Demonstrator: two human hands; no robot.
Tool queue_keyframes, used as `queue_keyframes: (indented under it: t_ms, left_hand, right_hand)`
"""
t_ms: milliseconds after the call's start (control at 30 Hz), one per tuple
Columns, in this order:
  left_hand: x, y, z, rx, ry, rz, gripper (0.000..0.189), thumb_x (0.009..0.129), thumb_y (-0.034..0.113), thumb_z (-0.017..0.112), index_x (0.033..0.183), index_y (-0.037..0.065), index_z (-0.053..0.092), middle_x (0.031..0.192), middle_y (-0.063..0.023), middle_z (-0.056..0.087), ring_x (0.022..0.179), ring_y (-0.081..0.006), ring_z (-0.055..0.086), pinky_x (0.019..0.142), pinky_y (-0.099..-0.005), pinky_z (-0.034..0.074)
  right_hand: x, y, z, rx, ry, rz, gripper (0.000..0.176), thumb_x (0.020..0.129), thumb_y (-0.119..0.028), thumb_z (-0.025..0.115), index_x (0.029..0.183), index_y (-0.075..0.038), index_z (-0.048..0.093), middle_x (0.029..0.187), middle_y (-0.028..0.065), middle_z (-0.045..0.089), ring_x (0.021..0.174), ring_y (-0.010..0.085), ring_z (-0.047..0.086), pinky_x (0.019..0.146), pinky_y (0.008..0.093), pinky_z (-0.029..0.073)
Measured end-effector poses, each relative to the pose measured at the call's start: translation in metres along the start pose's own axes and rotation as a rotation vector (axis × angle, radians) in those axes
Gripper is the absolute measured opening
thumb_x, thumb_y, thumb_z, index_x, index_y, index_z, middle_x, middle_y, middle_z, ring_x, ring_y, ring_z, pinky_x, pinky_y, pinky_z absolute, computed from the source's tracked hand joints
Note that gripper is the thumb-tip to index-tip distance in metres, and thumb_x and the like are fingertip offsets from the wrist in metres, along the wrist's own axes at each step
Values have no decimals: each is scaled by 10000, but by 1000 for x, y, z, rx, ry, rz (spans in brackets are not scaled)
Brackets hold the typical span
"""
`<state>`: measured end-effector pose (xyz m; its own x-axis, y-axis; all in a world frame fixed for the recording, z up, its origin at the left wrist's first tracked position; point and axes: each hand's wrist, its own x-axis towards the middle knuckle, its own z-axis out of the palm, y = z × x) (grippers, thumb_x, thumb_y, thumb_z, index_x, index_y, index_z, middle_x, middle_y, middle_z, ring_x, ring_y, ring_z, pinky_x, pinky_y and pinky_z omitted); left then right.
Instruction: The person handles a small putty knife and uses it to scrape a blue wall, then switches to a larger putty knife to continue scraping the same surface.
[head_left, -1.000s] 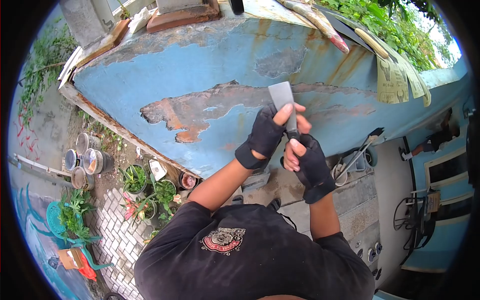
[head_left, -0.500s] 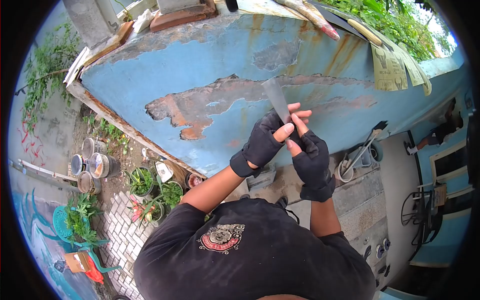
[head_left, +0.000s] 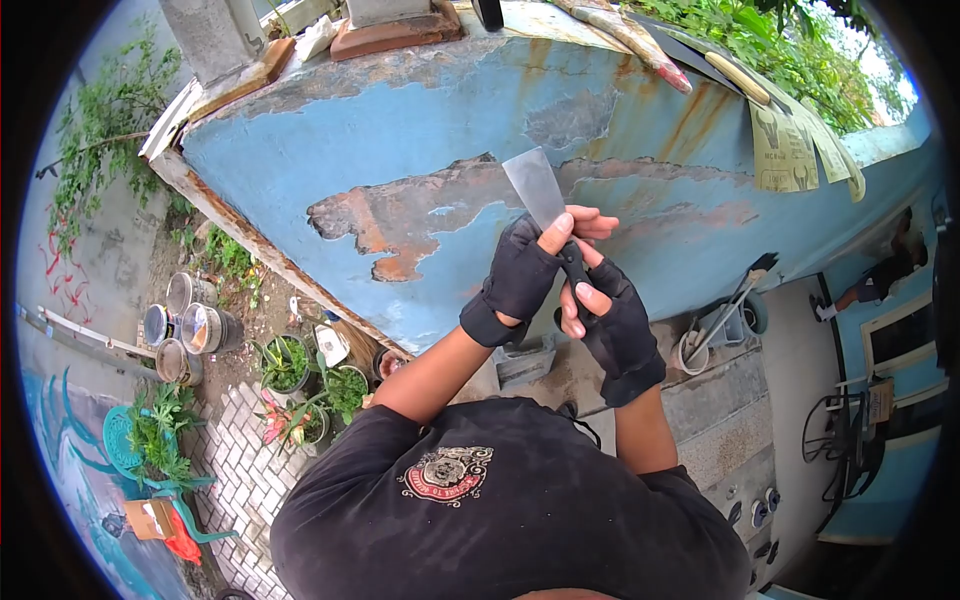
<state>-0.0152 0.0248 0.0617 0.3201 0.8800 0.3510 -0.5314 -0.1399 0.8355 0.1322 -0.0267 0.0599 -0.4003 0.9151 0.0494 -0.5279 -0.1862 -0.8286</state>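
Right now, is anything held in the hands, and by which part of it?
Yes, a scraper: the left hand holds it where blade meets handle, the right hand around the handle's lower part.

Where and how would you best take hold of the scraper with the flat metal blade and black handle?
Probably by the slim black handle, coming from its lower end, near the black-gloved right hand: the flat grey metal blade flares out at the opposite, upper end.

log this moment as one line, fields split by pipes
left hand: holds scraper near blade base | right hand: on its black handle | blade: angled up, before peeling blue wall
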Motion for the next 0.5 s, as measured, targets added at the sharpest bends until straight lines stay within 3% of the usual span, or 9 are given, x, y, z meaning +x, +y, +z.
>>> queue_keyframes:
  t_ms: [133, 233, 400, 500]
  left_hand:
    - [4, 3, 3, -75, 75, -39, 483, 1015, 367, 441, 1262, -42, 512, 1112, -212, 662, 1025, -255, 645, 898, -381, 514]
    - [1, 0, 2, -119, 109, -65, 488, 1019, 391, 426, 1200, -51, 524, 987, -199, 683, 823, -228, 681, 787, -352, 550]
    - [0, -1, 2, -123, 75, -38, 463, 1020, 379, 433, 1168, -45, 547, 951, -182, 687, 779, -215, 673, 754, -338, 544]
    - [6, -5, 4, -69, 90, -26, 454, 1020, 373, 437, 1153, -44, 558, 936, -174, 689, 786, -208, 667, 750, -329, 537]
  right_hand:
    - [3, 4, 0, -20, 38, -21, 532, 938, -77, 492, 1456, -43, 377, 764, 50, 548, 597, 106, 472, 569, 242, 403]
    - [1, 5, 0, -139, 62, -38, 522, 940, -91, 504, 1445, -26, 389, 773, 52, 562, 615, 107, 487, 581, 240, 417]
    - [-2, 2, -7, -364, 108, -88, 510, 925, -90, 511, 1409, 24, 400, 822, 79, 600, 650, 126, 536, 600, 250, 451]
    - [0, -5, -2, -163, 56, -44, 566, 903, -95, 525, 1437, -10, 360, 799, 81, 582, 620, 133, 520, 574, 256, 435]
